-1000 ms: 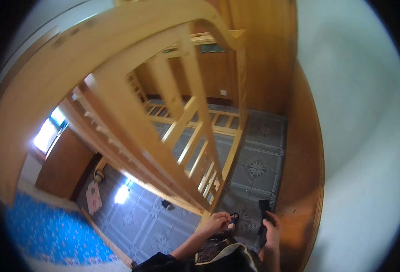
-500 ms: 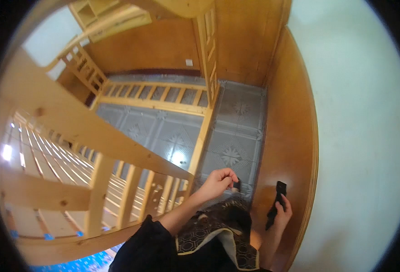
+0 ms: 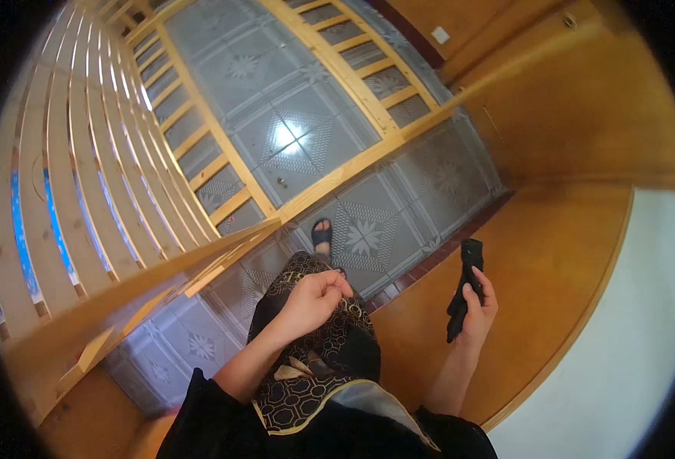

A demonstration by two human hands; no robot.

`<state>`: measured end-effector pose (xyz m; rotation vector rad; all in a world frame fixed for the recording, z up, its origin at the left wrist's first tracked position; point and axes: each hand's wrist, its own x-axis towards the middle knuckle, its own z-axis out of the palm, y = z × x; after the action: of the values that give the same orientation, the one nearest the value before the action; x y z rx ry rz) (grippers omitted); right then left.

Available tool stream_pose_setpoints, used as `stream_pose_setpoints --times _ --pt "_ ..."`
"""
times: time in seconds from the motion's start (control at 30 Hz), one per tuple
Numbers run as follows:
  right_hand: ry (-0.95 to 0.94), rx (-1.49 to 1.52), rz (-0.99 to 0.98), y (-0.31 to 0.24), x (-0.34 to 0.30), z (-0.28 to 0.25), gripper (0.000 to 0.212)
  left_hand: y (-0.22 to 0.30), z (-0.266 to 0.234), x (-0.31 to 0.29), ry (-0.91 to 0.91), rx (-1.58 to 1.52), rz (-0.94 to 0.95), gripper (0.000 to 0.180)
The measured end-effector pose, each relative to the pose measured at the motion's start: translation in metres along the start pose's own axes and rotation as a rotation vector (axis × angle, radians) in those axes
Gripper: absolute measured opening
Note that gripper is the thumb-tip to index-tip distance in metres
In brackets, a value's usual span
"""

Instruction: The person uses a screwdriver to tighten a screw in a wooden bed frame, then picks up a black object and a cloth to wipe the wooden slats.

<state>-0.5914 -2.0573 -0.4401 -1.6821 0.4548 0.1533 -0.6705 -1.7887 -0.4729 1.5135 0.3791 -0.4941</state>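
The right hand (image 3: 479, 306) grips a slim black elongated tool (image 3: 464, 287) upright, fingers wrapped round its lower half, its top poking above the fingertips beside the orange-brown wooden panel (image 3: 559, 252). The left hand (image 3: 314, 298) is curled shut over the black gold-patterned garment (image 3: 322, 344) (whatever sits inside the fist is hidden). A pale slatted wooden frame (image 3: 200, 153) stands left.
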Motion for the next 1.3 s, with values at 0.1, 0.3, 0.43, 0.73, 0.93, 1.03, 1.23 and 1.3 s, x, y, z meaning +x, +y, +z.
stream_pose_setpoints --times 0.1,0.3,0.43,0.73,0.93,1.03,1.23,1.3 --pt "-0.175 -0.251 -0.104 -0.009 0.04 0.049 0.027 -0.002 -0.023 0.025 0.134 -0.107 0.01 0.013" --pt "-0.466 -0.505 -0.276 -0.039 0.107 0.147 0.025 0.044 -0.096 0.075 0.564 -0.052 0.017 0.02" --pt "-0.641 -0.558 -0.265 -0.038 0.141 0.208 0.025 0.041 -0.129 0.084 0.873 -0.042 0.049 0.018" --pt "-1.032 -0.606 -0.31 -0.087 0.172 0.352 0.029 0.055 -0.159 0.084 0.857 -0.047 -0.139 0.014" --pt "-1.319 -0.674 -0.439 -0.107 0.184 0.438 0.031 0.027 -0.161 0.075 1.031 -0.522 -0.206 0.015" --pt "-1.398 -0.675 -0.504 -0.108 0.208 0.48 0.029 0.013 -0.164 0.092 1.177 -0.776 -0.203 0.016" --pt "-1.519 -0.969 -0.597 -0.174 0.279 0.554 0.031 0.043 -0.219 0.205 1.492 -0.868 -0.268 0.013" --pt "-1.444 -1.083 -0.646 -0.2 0.317 0.569 0.03 0.075 -0.242 0.255 1.343 -0.733 -0.088 0.016"
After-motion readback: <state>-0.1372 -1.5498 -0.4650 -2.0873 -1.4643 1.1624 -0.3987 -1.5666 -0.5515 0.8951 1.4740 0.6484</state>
